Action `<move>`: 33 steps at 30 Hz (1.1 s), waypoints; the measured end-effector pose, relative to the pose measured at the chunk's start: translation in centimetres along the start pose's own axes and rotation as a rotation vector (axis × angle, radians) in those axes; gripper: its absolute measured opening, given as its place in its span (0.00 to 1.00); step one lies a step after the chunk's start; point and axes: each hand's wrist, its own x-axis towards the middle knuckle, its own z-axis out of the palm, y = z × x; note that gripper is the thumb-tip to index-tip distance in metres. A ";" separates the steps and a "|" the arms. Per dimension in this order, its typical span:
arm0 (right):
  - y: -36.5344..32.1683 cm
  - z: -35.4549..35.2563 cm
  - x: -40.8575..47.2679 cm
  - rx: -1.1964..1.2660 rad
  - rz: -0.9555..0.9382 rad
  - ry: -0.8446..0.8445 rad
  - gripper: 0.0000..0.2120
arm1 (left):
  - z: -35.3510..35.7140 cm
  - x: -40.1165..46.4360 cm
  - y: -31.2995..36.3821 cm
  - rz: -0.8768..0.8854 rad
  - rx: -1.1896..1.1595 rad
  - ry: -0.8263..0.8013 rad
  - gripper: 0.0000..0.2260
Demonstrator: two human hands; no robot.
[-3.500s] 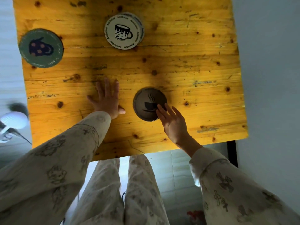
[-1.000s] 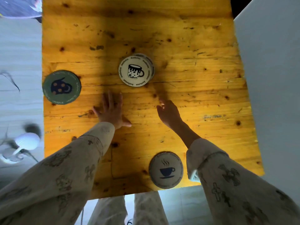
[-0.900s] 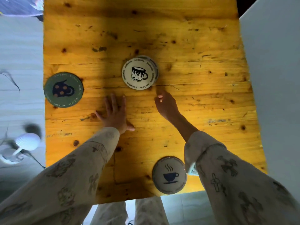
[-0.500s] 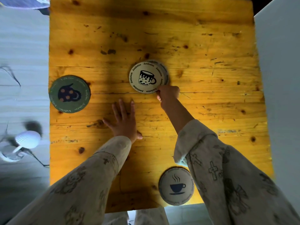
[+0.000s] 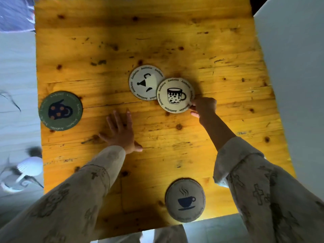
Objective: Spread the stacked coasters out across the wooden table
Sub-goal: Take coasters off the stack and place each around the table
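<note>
Right hand (image 5: pixel 203 106) pinches mug coaster (image 5: pixel 175 95)

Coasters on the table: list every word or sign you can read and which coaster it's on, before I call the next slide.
"Aesthetics", repeated round the rim: spotted-mug coaster, pinched at its edge by the right hand.
"Aesthetics", round the rim: cream coaster partly under it; its black drawing is half covered.
Rim lettering, too dim to read surely: green coaster.
Steaming cup sign; rim lettering too faint: grey coaster.
No other text on the wooden table.

Green coaster (image 5: pixel 60 111), spotted-mug cream coaster (image 5: pixel 175 95)
</note>
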 end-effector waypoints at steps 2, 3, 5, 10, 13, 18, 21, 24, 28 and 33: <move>0.0 -2.2 1.0 -0.038 -0.021 0.036 0.13 | -0.2 -0.2 0.3 -0.015 0.013 -0.002 0.59; -0.2 -3.2 1.4 -0.056 -0.027 0.048 0.14 | -0.2 -0.2 0.7 -0.020 0.016 0.002 0.58; -0.2 -5.5 2.5 -0.092 -0.036 0.052 0.14 | -0.1 -0.4 1.7 -0.018 0.059 0.011 0.55; -0.5 -10.8 5.4 -0.287 -0.144 0.114 0.13 | 1.0 -0.5 7.6 0.298 0.207 0.154 0.36; -0.5 -12.9 6.7 -0.398 -0.268 0.178 0.08 | 1.4 0.4 12.4 0.472 0.189 0.258 0.33; 0.1 -15.6 7.4 -0.433 -0.431 0.227 0.10 | 2.0 3.0 18.2 0.582 0.207 0.327 0.34; 1.0 -16.9 7.4 -0.518 -0.562 0.282 0.12 | 1.9 4.5 21.0 0.637 0.174 0.337 0.35; 3.1 -19.0 7.8 -0.769 -0.680 0.381 0.15 | 1.7 6.1 23.1 0.659 0.166 0.321 0.37; 7.2 -22.0 8.3 -0.993 -0.886 0.296 0.21 | 2.0 7.6 24.4 0.698 0.092 0.385 0.37; 8.2 -21.8 8.5 -1.003 -0.892 0.351 0.23 | 4.2 6.4 27.1 0.514 -0.120 0.536 0.36</move>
